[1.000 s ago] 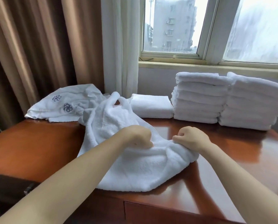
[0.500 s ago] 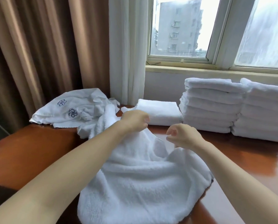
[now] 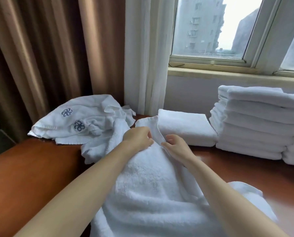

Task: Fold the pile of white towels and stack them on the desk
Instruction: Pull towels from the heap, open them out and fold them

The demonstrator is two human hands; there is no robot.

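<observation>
Both hands at towel (image 3: 153,194) hem, mid-counter (image 3: 31,168): left hand (image 3: 138,136) fingers pinching edge, right hand (image 3: 174,145) fingers curled onto it. Thick terry, soft, limp, likely sags; best held by corners. Folded stack (image 3: 252,124) far right.

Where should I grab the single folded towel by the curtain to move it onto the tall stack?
Grip the single folded towel by its two short ends, hands coming in from left and right. It lies flat and squared, so lifting both ends together should keep the fold. The tall stack stands right beside it.
</observation>
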